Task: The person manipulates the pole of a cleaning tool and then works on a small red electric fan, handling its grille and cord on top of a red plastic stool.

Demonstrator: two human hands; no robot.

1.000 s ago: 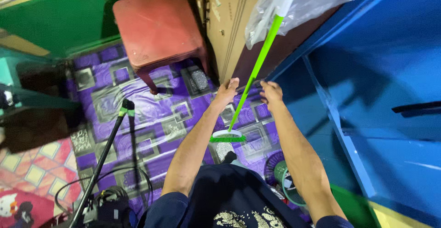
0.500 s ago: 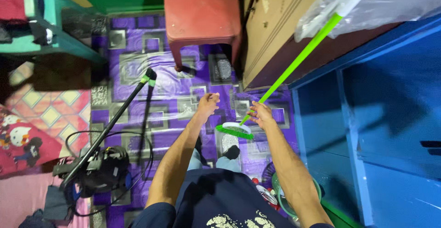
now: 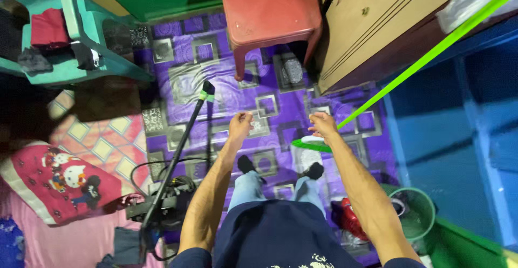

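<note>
Both hands had drifted apart since the earlier frame. Left hand hung loosely curled over the purple rug, its grip holding nothing. Right hand rested at the broom where pole met green head, just near the right foot; whether its grip pinched the pole could not be told.

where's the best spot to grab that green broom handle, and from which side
Grip the low end of the green handle, just above the green broom head, probably coming from the left. The stick leans up and away to the right over the blue cabinet, so only its low end lies close. The right hand is already beside that end; the left hand is off to the side, empty.
</note>
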